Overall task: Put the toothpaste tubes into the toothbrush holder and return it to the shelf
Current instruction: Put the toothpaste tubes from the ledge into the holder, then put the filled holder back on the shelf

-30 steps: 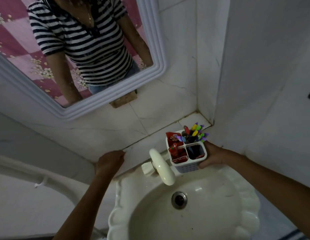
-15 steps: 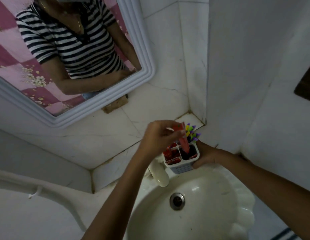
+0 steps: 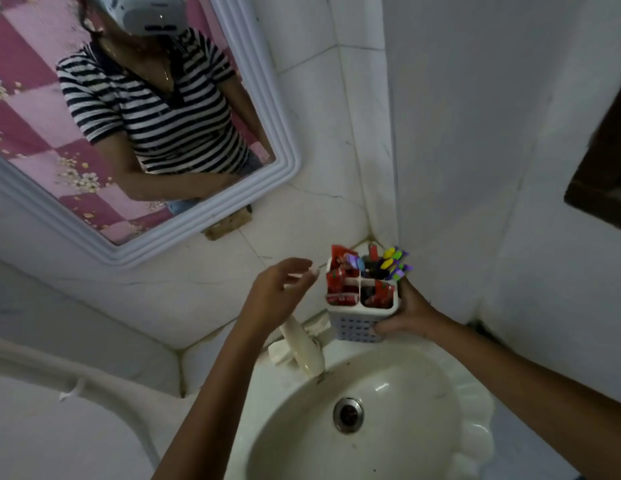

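since half a second ago the left hand (image 3: 279, 292) has let go of the red tube and drawn back from the holder (image 3: 362, 306), and it now hovers just to its left, empty, fingers loosely spread. the right hand (image 3: 408, 315) grips the white four-part holder by its right side above the back rim of the sink (image 3: 475, 427), near the tap (image 3: 302, 351). red toothpaste tubes (image 3: 340, 282) stand in three compartments, one in the near right, and coloured toothbrushes (image 3: 394, 261) fill the far right one.
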A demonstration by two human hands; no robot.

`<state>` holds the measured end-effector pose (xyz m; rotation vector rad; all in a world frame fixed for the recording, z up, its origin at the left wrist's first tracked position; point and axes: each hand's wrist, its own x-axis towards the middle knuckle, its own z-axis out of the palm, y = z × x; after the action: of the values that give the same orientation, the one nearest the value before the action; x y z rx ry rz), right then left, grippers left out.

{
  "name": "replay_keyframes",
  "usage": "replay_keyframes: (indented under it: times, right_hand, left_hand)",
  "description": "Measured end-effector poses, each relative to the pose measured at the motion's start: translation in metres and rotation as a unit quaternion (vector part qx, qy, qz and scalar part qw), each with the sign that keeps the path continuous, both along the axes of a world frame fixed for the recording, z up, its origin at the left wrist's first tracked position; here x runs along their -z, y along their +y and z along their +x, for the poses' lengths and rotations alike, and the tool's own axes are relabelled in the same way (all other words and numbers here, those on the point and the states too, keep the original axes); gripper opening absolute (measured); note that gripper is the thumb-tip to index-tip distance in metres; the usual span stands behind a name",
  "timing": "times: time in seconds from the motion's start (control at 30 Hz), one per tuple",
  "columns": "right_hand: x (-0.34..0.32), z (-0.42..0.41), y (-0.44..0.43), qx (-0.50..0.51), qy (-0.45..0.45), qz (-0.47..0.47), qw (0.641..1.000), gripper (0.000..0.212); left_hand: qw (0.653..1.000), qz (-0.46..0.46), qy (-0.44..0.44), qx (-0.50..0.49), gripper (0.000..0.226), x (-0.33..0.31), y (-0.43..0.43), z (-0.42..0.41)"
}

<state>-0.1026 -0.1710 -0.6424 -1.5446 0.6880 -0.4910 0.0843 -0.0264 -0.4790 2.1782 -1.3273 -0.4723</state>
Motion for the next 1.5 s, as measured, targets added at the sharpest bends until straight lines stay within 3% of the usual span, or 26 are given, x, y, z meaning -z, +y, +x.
replay_keyframes:
  times: [0.1,0.23,0.37,0.47,0.53,0.6,0.63,0.67,0.73,0.8,0.87,0.97,1.2,1.33,1.5]
  right_hand:
    - [-0.053,-0.001,-0.012,0.003,-0.051,-0.049,0.997,0.106]
    - [-0.158,0.002,-0.030,0.025,-0.117,-0.132,0.984,0.118]
    - [-0.291,-0.005,-0.031,0.061,-0.198,-0.194,0.959,0.099]
    - [-0.396,-0.013,-0.024,0.060,-0.267,-0.218,0.937,0.089]
    - [-0.468,-0.019,-0.017,0.046,-0.307,-0.238,0.920,0.065]
    - [-0.537,-0.026,-0.009,0.033,-0.353,-0.261,0.898,0.035]
    - [-0.569,-0.028,-0.006,0.036,-0.369,-0.271,0.888,0.030]
    - [-0.601,-0.030,-0.001,0.045,-0.382,-0.275,0.881,0.028]
    - [-0.659,-0.028,0.001,0.069,-0.396,-0.267,0.876,0.036]
    - [-0.710,-0.020,0.004,0.095,-0.410,-0.245,0.874,0.066]
    - [-0.749,-0.008,0.008,0.134,-0.422,-0.244,0.863,0.091]
    - [-0.783,0.018,0.007,0.201,-0.404,-0.266,0.852,0.102]
    - [-0.805,0.090,-0.035,0.367,-0.282,-0.310,0.831,0.108]
    - [-0.800,0.120,-0.055,0.430,-0.264,-0.358,0.786,0.104]
    - [-0.792,0.150,-0.072,0.483,-0.250,-0.453,0.706,0.116]
  left_hand:
    - [0.997,0.023,0.057,0.051,0.055,-0.018,0.002,-0.013]
    - [0.979,-0.158,0.097,0.086,0.038,-0.085,-0.002,-0.041]
    - [0.935,-0.308,0.129,0.122,0.035,-0.189,-0.004,-0.059]
    - [0.907,-0.374,0.100,0.164,0.039,-0.276,0.000,-0.065]
    - [0.896,-0.406,0.008,0.181,0.050,-0.336,0.004,-0.063]
    - [0.876,-0.425,-0.188,0.125,0.063,-0.394,0.008,-0.059]
    - [0.844,-0.425,-0.317,0.074,0.067,-0.422,0.010,-0.057]
    - [0.797,-0.420,-0.433,0.022,0.069,-0.448,0.011,-0.054]
    - [0.711,-0.406,-0.572,-0.042,0.068,-0.492,0.010,-0.045]
    - [0.684,-0.365,-0.627,-0.079,0.069,-0.525,0.003,-0.026]
    - [0.695,-0.297,-0.643,-0.122,0.073,-0.543,-0.009,-0.003]
    - [0.711,-0.206,-0.654,-0.156,0.083,-0.545,-0.022,0.027]
    - [0.736,-0.242,-0.618,-0.134,0.089,-0.534,-0.035,0.050]
    - [0.739,-0.235,-0.618,-0.128,0.092,-0.537,-0.037,0.053]
    - [0.747,-0.231,-0.613,-0.114,0.094,-0.540,-0.036,0.059]
